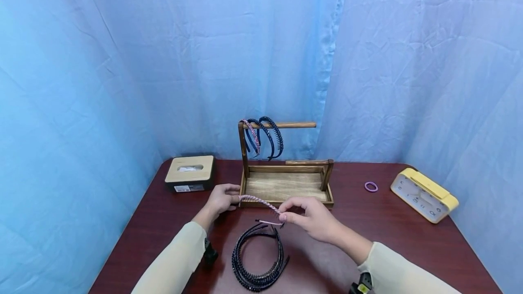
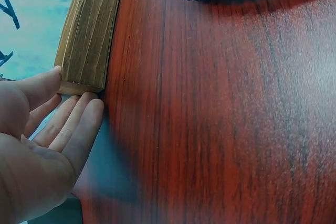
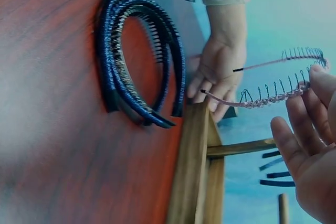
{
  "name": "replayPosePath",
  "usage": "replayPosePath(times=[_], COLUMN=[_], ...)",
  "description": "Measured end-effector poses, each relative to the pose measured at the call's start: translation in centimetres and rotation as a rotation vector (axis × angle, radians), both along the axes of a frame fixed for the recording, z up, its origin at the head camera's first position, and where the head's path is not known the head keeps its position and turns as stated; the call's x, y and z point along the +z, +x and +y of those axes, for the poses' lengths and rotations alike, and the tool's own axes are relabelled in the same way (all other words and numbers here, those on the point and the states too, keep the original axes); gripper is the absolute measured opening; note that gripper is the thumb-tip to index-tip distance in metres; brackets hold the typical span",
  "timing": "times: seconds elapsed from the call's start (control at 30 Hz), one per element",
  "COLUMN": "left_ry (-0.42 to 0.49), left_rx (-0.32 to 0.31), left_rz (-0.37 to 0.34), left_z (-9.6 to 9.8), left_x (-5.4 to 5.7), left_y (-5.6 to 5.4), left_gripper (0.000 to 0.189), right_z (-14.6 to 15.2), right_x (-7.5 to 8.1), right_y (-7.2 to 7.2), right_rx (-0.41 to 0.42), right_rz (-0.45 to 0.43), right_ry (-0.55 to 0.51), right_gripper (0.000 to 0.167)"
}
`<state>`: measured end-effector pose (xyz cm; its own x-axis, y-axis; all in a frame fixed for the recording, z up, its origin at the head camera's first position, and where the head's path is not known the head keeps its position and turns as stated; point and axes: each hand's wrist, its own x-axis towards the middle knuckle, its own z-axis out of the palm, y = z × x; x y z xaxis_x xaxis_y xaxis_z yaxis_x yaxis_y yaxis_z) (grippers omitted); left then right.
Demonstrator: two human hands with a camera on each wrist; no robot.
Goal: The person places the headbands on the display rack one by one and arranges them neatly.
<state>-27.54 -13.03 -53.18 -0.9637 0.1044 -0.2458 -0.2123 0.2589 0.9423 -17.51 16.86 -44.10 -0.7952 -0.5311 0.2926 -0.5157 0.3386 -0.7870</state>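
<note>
Pale blue curtains (image 1: 204,67) hang behind and on both sides of a dark reddish-brown wood-grain table (image 1: 163,239), and from where I'm standing I can see a person's two forearms reaching across it in cream sleeves (image 1: 173,257). Near the middle stands a wooden headband stand (image 1: 286,186): a shallow tray with a tall post at its left end and a shorter one at its right, each carrying a crossbar. Over the upper crossbar (image 1: 298,125) hang a pink beaded headband (image 1: 252,131) and dark toothed headbands (image 1: 279,139), all bunched toward the post.

The right hand (image 1: 306,216) has a pink braided headband (image 3: 278,98) pinched at its curve between thumb and fingers. It's up off the table just in front of the tray, its wire teeth showing and its black-tipped ends pointing toward the other hand. That left hand (image 1: 222,199) is at the tray's left front corner, thumb and nearly straight fingers touching the wood, not wrapped round it. The two hands are apart, with the held headband between them.

Closer to the person, a heap of dark headbands (image 1: 251,280) lies nested in a loop on the table, one with gold-toned beads. Off to the left sits a tissue box (image 1: 190,177) with a wooden lid and black base. Over on the right are a small purple ring (image 1: 372,190) and a yellow clock (image 1: 422,196).
</note>
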Motion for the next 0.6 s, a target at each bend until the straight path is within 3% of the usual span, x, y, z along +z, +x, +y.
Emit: replayPosePath(times=[0.2, 0.6], left_ry=[-0.015, -0.004], left_rx=[0.008, 0.007], left_rz=[0.000, -0.005], left_z=[0.0, -0.1], left_x=[0.0, 0.1], left_y=[0.1, 0.1], left_gripper=[0.042, 0.043], right_z=[1.6, 6.4], right_x=[2.2, 6.6], right_y=[0.1, 0.2], right_rx=[-0.047, -0.289], right_rz=[0.036, 0.111], right_ry=[-0.059, -0.081], right_gripper=[0.005, 0.008])
